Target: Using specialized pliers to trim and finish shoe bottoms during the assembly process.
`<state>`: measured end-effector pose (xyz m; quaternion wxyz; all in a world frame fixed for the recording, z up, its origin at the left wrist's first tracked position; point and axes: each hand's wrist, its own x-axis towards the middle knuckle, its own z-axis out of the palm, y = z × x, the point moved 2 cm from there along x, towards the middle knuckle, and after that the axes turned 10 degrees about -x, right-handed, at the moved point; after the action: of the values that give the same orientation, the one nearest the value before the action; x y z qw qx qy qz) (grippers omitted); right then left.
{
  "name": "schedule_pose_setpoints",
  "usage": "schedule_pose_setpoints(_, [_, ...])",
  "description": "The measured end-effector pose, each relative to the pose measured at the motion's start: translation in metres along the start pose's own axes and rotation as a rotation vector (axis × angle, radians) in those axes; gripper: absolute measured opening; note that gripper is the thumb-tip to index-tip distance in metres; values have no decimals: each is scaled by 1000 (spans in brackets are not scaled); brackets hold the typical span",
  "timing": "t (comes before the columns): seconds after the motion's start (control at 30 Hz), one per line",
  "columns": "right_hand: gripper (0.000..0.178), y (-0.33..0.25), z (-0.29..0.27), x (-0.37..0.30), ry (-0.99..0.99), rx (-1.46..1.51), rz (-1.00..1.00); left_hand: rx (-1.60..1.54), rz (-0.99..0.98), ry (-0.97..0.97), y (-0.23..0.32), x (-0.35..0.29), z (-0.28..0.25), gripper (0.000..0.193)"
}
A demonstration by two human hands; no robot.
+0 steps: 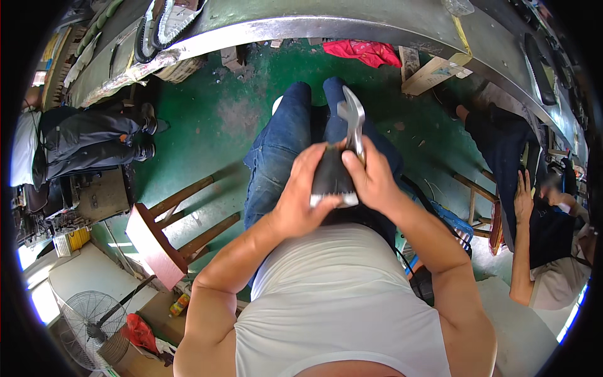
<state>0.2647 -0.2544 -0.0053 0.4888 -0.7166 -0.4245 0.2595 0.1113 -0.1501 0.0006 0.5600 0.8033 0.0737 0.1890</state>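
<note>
Over my lap, my left hand (300,191) grips a black shoe upper (331,173) from its left side, the thumb across its near end. A pale, jagged edge runs along that end. My right hand (375,179) is closed around metal lasting pincers (355,116), whose curved head points away from me past the upper. The right thumb presses on the upper's right side. The pincers' handles are mostly hidden in my palm, and whether a last is inside the upper does not show.
A long metal-edged bench (301,28) crosses in front, with black notched pieces (151,38) on it. Wooden stools (160,245) stand left and right. One person (81,141) is at the left, another (527,188) at the right. A fan (94,330) stands behind left; red cloth (364,51) lies under the bench.
</note>
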Motion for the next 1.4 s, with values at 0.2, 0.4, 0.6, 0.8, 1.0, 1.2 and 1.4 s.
schedule_pose_setpoints(0.2, [40, 51, 0, 7, 2, 133, 323, -360, -467, 109, -73, -19, 15, 75])
schedule_pose_setpoints(0.4, [55, 68, 28, -11, -53, 188, 514, -2, -546, 77, -85, 13, 3, 50])
schedule_pose_setpoints(0.6, [38, 80, 20, -13, -158, -38, 514, -499, -663, -185, -95, 9, -18, 41])
schedule_pose_setpoints(0.8, [38, 83, -33, -39, -218, 88, 579, -700, -694, -168, -91, -12, 4, 102])
schedule_pose_setpoints(1.0, [41, 28, -47, -50, -539, -762, 33, -222, -668, -92, -92, -26, 20, 104])
schedule_pose_setpoints(1.2, [35, 1, -34, -10, -412, -1107, -321, -719, -588, -42, -98, -30, 33, 88])
schedule_pose_setpoints(1.4, [22, 32, -7, -24, -644, -860, -77, -689, -873, 576, -92, -3, 47, 74])
